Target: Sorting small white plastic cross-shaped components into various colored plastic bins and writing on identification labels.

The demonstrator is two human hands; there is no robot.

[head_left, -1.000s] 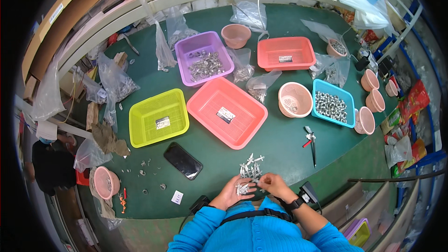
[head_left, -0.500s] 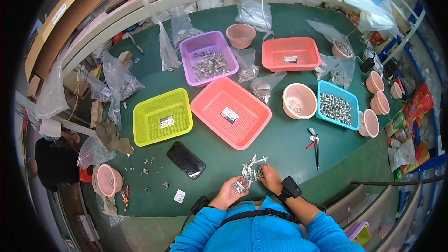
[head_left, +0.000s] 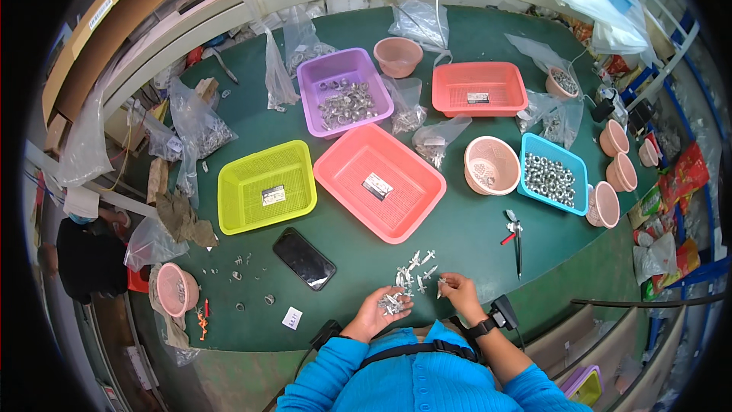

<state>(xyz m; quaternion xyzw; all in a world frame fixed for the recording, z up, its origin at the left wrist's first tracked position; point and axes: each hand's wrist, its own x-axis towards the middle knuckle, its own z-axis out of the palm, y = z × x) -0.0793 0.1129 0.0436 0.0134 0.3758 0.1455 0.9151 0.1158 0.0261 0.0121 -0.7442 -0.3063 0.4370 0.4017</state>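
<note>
My left hand (head_left: 369,319) is cupped, palm up, near the front edge of the green table. A small heap of silvery metal parts (head_left: 392,304) rests in its palm and against its fingers. To its right, my right hand (head_left: 462,294) pinches one small silvery part (head_left: 441,284) between thumb and fingertips. Just beyond both hands lies a loose cluster of thin, elongated metal parts (head_left: 415,262), some with short cross arms. The parts are too small to name their kind.
A black phone (head_left: 305,259) lies left of the cluster. Beyond stand a yellow-green basket (head_left: 229,202), a pink basket (head_left: 335,156), a purple basket (head_left: 309,91) and a blue basket (head_left: 581,175) of metal rings. Right lies a pen-like tool (head_left: 518,250); left, a pink bowl (head_left: 188,282).
My right hand has moved right, away from the left hand, and now pinches a single part. Parts on the table are more spread out. My left hand stays in place.
</note>
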